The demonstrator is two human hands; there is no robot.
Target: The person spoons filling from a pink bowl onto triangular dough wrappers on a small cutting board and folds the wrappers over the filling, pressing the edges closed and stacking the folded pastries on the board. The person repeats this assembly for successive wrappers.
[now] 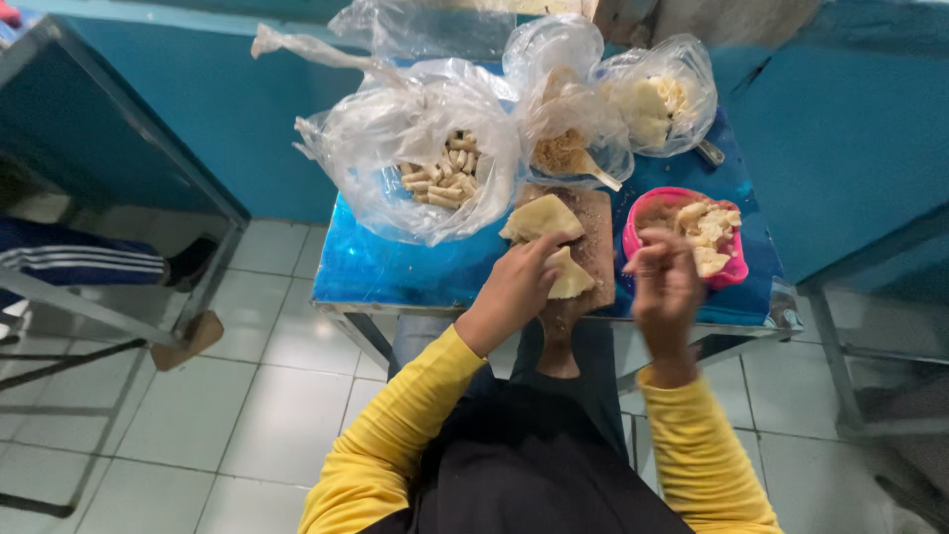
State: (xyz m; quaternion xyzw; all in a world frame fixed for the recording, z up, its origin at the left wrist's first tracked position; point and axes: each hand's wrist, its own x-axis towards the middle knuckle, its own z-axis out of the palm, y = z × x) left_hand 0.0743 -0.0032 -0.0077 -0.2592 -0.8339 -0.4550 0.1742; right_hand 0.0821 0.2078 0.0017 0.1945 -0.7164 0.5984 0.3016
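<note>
The left hand (514, 287) lies on the wooden cutting board (593, 242), its fingers (542, 259) curled down and pressing a pale triangular dough wrapper (571, 279); the hand covers the wrapper's near edge, so how much of it is folded cannot be told. A second pale wrapper (541, 218) lies on the board at 11 o'clock from the first, just touching it or overlapping; the join is hidden by the fingers. The right hand (664, 287) hovers at 3 o'clock from the board, blurred, its fingers drawn together as if pinching; whether they hold anything cannot be told. Just past it, at 1 o'clock, stands a pink bowl (633, 222) with pale chunks of filling, its near rim partly hidden by that hand. The board's handle hangs over the front edge of the blue tabletop (395, 267) and is lost against the dark lap. At 11 o'clock from the board a crumpled clear plastic bag (386, 148) holds small pale rolled pieces; glare hides most of them. Behind the board a second bag (563, 119) holds brownish crumbly stuff, and at 1 o'clock a third bag (657, 94) holds pale lumps, unclear through the plastic. Yellow sleeves (395, 435) cover both forearms. At 9 o'clock, a dark striped trouser leg (79, 259) is cut off by the frame.
</note>
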